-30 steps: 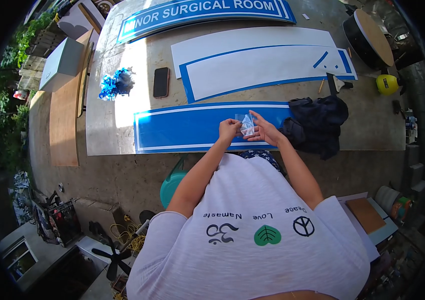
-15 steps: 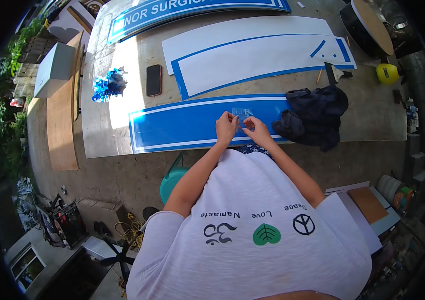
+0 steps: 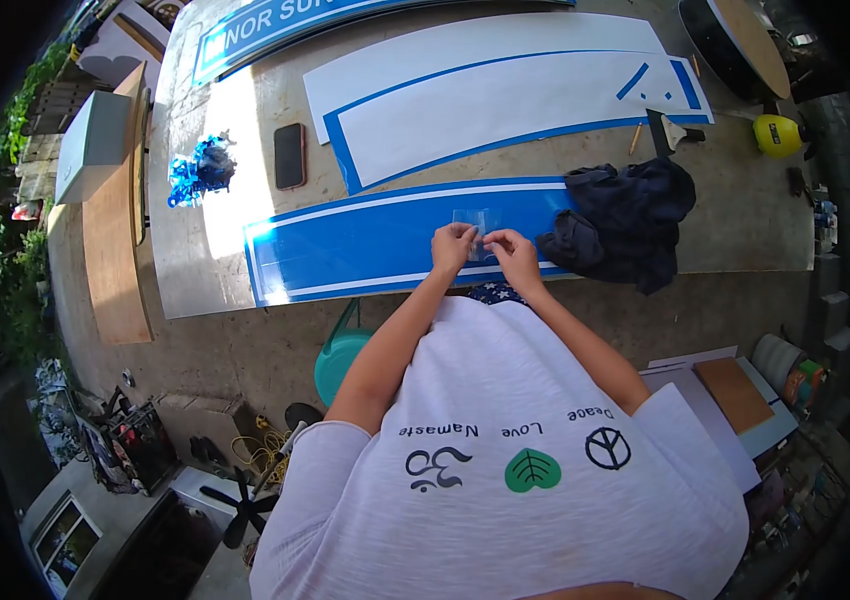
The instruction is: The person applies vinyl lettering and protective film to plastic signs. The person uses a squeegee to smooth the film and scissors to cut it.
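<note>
A small clear plastic piece, perhaps a bag or film, is held up over the blue sign panel with its white border line. My left hand pinches the plastic at its lower left. From the other side, my right hand has thumb and fingertips closed at the plastic's right edge. What lies exactly between the right fingertips is too small to make out. Just right of my hands, a dark cloth lies bunched on the panel's right end.
Behind the panel lie a white sheet with blue edging, a phone, crumpled blue scraps, a black-bladed squeegee and a pencil. A yellow tape measure sits at right. A teal stool stands below the table's front edge.
The view has shifted slightly, so the table's things sit a little further left and up. My fingers have changed position on the clear plastic, which now stands more upright.
</note>
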